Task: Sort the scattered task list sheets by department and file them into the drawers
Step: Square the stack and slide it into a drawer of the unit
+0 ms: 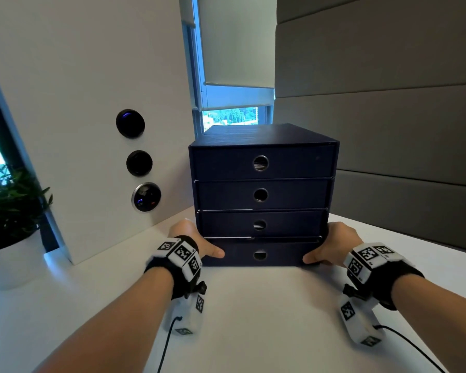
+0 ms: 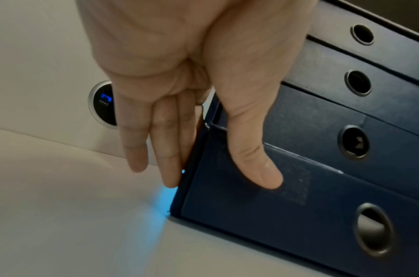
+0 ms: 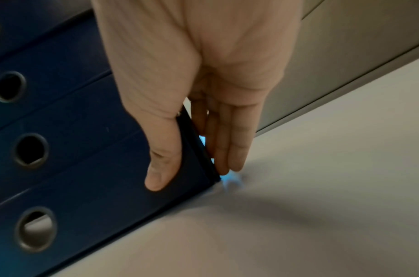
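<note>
My hands clasp the drawer box low down, one at each bottom front corner: left hand at the box's 9 o'clock side, right hand at its 3 o'clock side. On each, the thumb lies flat on the face of the bottom drawer while the straight fingers press the side wall, as both wrist views show. So both hands hold the box; neither is slack nor balled into a fist.

The box stands on the white tabletop, straight ahead at 12 o'clock, with all four drawers pushed in or nearly so. It looks like stiff board with a matt skin, so I judge it light, fairly grippy and easy to slide, but its walls may give under a hard squeeze. Low at the corners is the soundest hold for shifting it. For a drawer, the ringed finger hole in its front is the place to pull.

No loose sheets show anywhere. Pale slivers inside some holes may be paper, but I cannot tell which sheets or how many. I see no department labels. My fingertips are hidden behind the box in the head view.
</note>
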`<state>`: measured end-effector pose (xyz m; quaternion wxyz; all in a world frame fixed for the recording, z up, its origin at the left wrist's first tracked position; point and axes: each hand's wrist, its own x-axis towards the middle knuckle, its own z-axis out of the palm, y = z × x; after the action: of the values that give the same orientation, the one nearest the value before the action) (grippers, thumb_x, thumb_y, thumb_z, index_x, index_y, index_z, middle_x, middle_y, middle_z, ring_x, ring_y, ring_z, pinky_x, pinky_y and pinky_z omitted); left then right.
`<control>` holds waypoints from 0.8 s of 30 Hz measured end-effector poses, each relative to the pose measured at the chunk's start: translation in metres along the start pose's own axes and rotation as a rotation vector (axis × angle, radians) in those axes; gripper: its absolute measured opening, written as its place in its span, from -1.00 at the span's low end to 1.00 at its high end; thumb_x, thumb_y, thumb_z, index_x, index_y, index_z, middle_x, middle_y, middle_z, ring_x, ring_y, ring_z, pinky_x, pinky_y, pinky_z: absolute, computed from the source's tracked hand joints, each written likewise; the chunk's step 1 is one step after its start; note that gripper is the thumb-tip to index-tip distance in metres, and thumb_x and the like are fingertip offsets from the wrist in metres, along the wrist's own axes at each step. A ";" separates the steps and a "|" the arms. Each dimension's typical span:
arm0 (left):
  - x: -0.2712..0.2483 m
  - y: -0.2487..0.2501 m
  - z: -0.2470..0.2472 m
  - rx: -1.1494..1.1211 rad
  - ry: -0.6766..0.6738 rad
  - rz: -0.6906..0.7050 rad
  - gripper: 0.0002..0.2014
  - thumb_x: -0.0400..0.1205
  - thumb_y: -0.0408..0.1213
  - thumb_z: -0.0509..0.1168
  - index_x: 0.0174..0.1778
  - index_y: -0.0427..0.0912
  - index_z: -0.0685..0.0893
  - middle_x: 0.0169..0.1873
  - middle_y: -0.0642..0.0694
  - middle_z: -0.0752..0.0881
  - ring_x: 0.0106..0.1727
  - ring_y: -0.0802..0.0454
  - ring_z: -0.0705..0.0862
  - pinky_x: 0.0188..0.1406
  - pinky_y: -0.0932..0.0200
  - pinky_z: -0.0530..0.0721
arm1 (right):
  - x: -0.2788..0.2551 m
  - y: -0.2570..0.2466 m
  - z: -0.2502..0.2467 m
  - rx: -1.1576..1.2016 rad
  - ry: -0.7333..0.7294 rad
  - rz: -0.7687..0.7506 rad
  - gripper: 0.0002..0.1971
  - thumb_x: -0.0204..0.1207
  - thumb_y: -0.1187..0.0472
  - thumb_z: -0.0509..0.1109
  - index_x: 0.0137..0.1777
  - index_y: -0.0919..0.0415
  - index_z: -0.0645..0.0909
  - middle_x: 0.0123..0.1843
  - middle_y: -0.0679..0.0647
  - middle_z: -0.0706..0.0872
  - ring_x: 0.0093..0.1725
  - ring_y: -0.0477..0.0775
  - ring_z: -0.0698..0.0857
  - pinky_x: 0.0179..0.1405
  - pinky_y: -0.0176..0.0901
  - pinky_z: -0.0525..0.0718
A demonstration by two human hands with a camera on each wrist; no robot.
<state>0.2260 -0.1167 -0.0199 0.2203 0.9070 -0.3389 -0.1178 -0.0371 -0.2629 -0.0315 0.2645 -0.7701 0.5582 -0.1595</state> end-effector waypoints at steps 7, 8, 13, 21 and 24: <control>0.015 0.000 0.002 0.010 -0.038 0.011 -0.26 0.00 -0.03 0.72 0.08 -0.17 0.67 -0.16 -0.06 0.80 -0.13 -0.04 0.79 -0.06 0.04 0.79 | 0.004 0.003 -0.003 0.002 -0.054 -0.013 -0.64 0.11 0.16 0.71 -0.11 0.18 0.71 -0.34 0.09 0.82 -0.29 0.11 0.82 -0.14 -0.03 0.81; 0.020 -0.002 0.006 0.003 -0.032 0.051 -0.16 -0.07 0.00 0.70 0.14 -0.16 0.64 -0.11 -0.05 0.79 -0.09 -0.04 0.78 -0.01 0.02 0.77 | 0.005 0.005 -0.002 -0.020 -0.051 -0.033 -0.63 0.14 0.10 0.70 -0.08 0.15 0.71 -0.26 0.06 0.82 -0.22 0.10 0.80 -0.10 -0.08 0.77; 0.020 0.001 0.003 -0.030 -0.042 -0.004 -0.06 -0.21 0.00 0.73 0.12 -0.16 0.61 -0.06 -0.06 0.77 -0.05 -0.06 0.75 0.00 0.00 0.77 | 0.008 0.005 -0.001 -0.096 -0.041 -0.052 -0.55 0.23 -0.08 0.64 0.00 0.14 0.63 -0.10 0.06 0.75 -0.13 0.07 0.72 -0.12 -0.15 0.67; 0.018 0.013 0.008 0.163 0.088 -0.056 -0.20 0.25 0.13 0.61 0.29 -0.22 0.53 0.15 -0.09 0.71 0.17 -0.05 0.70 0.18 0.07 0.69 | 0.018 0.000 0.000 -0.110 -0.005 -0.022 -0.69 0.37 0.03 0.58 -0.20 0.22 0.56 -0.27 0.15 0.76 -0.31 0.13 0.77 -0.25 -0.09 0.78; 0.019 0.012 0.007 0.151 0.020 -0.067 -0.32 0.29 0.08 0.60 0.20 -0.22 0.58 -0.01 -0.09 0.78 0.01 -0.03 0.78 0.08 0.06 0.74 | 0.016 0.004 0.000 -0.085 -0.017 -0.005 -0.75 0.43 0.10 0.53 -0.26 0.26 0.61 -0.28 0.17 0.78 -0.31 0.15 0.79 -0.25 -0.08 0.79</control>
<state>0.2307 -0.1399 -0.0212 0.1507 0.9330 -0.3140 -0.0904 -0.0354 -0.2793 -0.0347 0.2359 -0.7834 0.5601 -0.1298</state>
